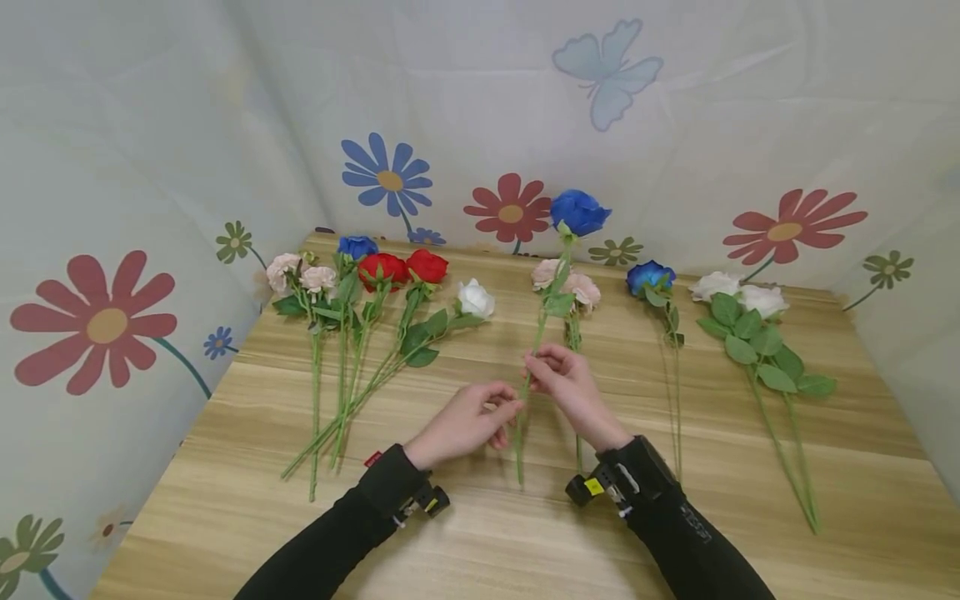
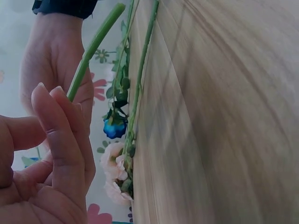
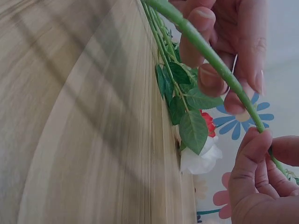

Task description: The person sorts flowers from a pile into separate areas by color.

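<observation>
In the head view, a blue artificial rose stands tilted above the tabletop on its long green stem. My right hand pinches that stem around its middle between thumb and fingertips, seen closely in the right wrist view, where the right hand is at the lower right. Lower down, my left hand is beside the stem with loosely bent fingers. Its thumb and fingers stand apart in the left wrist view, where the left hand partly hides the stem. Whether those fingers touch the stem is unclear.
Left on the wooden table lie pink flowers, a blue rose, red roses and a white rose. Rightward lie pink flowers, another blue rose and white roses. A printed curtain hangs behind.
</observation>
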Demonstrator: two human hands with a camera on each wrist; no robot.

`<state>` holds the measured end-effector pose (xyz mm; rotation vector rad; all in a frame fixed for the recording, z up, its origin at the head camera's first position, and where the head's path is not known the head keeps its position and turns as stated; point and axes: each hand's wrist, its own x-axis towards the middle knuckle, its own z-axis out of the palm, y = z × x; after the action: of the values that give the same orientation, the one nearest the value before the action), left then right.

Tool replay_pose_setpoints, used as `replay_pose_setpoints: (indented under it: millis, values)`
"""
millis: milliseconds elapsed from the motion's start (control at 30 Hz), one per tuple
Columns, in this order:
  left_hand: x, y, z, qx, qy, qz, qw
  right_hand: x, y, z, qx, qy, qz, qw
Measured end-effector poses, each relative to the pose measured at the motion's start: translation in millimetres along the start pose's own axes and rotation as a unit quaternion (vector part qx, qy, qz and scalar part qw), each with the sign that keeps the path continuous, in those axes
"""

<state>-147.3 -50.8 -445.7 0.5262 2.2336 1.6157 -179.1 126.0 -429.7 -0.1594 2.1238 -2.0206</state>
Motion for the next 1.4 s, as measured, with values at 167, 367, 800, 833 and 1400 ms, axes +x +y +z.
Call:
replay_pose_setpoints:
  millis: [167,367,800,833,1400]
  values:
    - [-3.5,0.0,-8.7,0.029,0.014,0.0,0.9995,-1.7,4,-13,-0.02,0.005,0.001,0.9998]
    - [-8.5,-1.6,-20.2,0.052,0.04,0.002,0.9978,-6.5,7,-35,-0.028,0.008,-0.003,0.9996]
    - [-15.9,-12.5,-34.9,0.066,0.068,-0.002,0.9955,-22.5,10,-99,-0.141,0.03,0.021,0.9893]
    - [-16.2,-13.3,-35.3,0.066,0.069,-0.001,0.9955,-23.8,9,-103,-0.149,0.032,0.024,0.988]
    - [-19.2,-20.2,-40.9,0.081,0.071,-0.003,0.9942,-47.2,15,-166,-0.328,0.113,0.034,0.9373]
